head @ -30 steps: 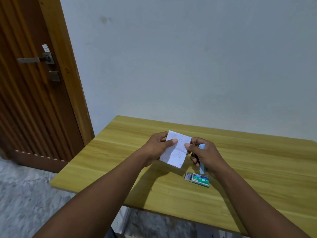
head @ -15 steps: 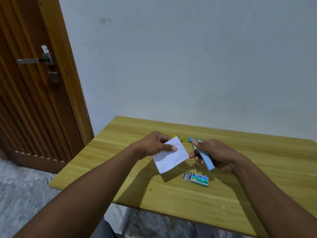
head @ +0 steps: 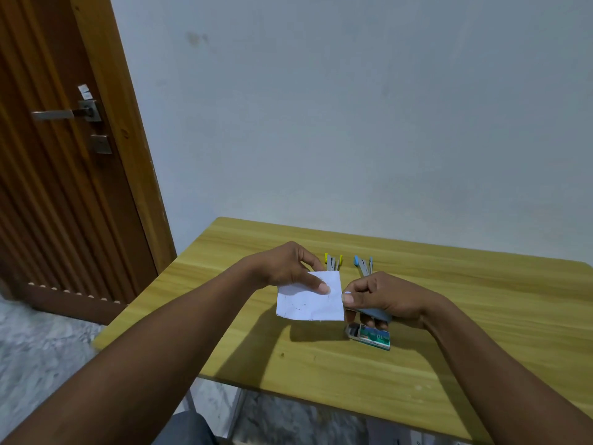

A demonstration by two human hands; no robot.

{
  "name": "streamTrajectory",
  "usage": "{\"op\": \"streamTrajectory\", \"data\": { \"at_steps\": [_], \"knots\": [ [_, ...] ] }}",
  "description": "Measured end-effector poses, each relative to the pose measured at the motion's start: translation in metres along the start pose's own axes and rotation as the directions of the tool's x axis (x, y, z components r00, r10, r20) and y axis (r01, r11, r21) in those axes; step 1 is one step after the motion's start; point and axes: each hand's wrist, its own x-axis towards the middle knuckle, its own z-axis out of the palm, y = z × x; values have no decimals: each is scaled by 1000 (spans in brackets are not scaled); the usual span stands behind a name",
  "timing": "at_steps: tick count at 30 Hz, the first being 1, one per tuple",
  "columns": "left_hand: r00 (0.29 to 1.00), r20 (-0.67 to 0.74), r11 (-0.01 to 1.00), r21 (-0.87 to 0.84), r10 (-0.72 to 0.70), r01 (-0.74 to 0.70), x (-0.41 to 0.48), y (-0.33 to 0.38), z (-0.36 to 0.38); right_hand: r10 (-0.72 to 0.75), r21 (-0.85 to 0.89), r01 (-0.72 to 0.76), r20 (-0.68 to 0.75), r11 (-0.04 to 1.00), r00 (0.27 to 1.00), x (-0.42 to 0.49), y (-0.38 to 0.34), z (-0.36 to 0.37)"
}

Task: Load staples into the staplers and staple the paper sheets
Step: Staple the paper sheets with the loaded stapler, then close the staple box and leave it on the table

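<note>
My left hand (head: 290, 268) pinches a small white paper sheet (head: 308, 301) above the wooden table (head: 481, 316), thumb on top. Small staple marks show on the sheet. My right hand (head: 382, 295) is closed around a light blue stapler (head: 375, 313), its front end at the paper's right edge. Directly below that hand a green staple box (head: 372, 336) lies on the table, slid partly open. Behind the hands stand a yellow stapler (head: 333, 262) and another blue stapler (head: 363, 264), both opened up.
A brown wooden door (head: 64, 155) with a metal handle (head: 64, 113) stands at the left, beside a plain pale wall. The table's near edge (head: 288, 393) runs above a marble floor.
My left hand has turned the paper flatter and lowered it. My right hand has rotated the blue stapler and brought it to the sheet's right edge. The two open staplers behind came into view.
</note>
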Motion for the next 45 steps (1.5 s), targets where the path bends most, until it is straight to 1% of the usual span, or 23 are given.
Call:
{"op": "streamTrajectory", "data": {
  "at_steps": [6,9,12,21,23,25,26,27,29,30,32,33,34,36,38,41,43,44,45],
  "knots": [
    [999,34,997,74,-20,17,0,0,0,3,30,-5,67,1000,998,2,2,3],
    [999,40,994,109,-17,13,2,3,2,-2,24,0,59,1000,998,4,2,6],
    [999,53,992,126,-8,1,4,7,6,-6,-24,7,44,1000,999,5,-1,8],
    [999,49,996,86,-2,-2,7,10,9,-78,-59,76,-41,995,996,6,-2,9],
    [1000,9,998,62,2,-3,9,9,10,-62,-64,57,-74,996,995,7,-1,7],
    [997,-74,999,32,-4,6,11,4,9,-32,-83,20,-155,996,987,6,-1,4],
    [992,-124,1000,12,-23,24,13,-1,8,-29,-96,7,-236,995,971,5,1,1],
    [983,-176,999,-3,-48,49,15,-8,7,-25,-92,-8,-347,996,937,5,6,-6],
    [947,-304,994,-36,-107,100,20,-26,6,19,-46,-56,-573,997,819,9,21,-26],
    [915,-377,989,-70,-145,128,23,-36,6,50,-47,-108,-659,993,750,12,29,-37],
    [824,-520,974,-140,-227,180,28,-52,8,104,-95,-279,-779,956,619,18,48,-53],
    [773,-578,965,-166,-263,204,31,-58,11,114,-116,-354,-815,928,567,21,56,-57],
    [725,-622,955,-184,-296,232,34,-62,14,115,-135,-409,-839,902,532,24,62,-58],
    [645,-678,934,-206,-352,292,40,-67,22,104,-177,-491,-864,853,492,29,71,-56],
    [587,-715,916,-207,-381,343,45,-68,29,96,-201,-549,-881,811,464,36,77,-54],
    [566,-728,905,-185,-387,382,52,-66,35,56,-227,-558,-895,798,443,46,82,-56],
    [555,-743,898,-140,-374,417,51,-64,39,11,-260,-533,-892,805,452,48,83,-56],
    [555,-762,904,-93,-334,417,49,-63,41,-23,-279,-503,-890,818,456,46,81,-55],
    [574,-779,924,-18,-253,383,47,-64,42,-60,-297,-446,-880,844,471,42,77,-53]
  ]
}}
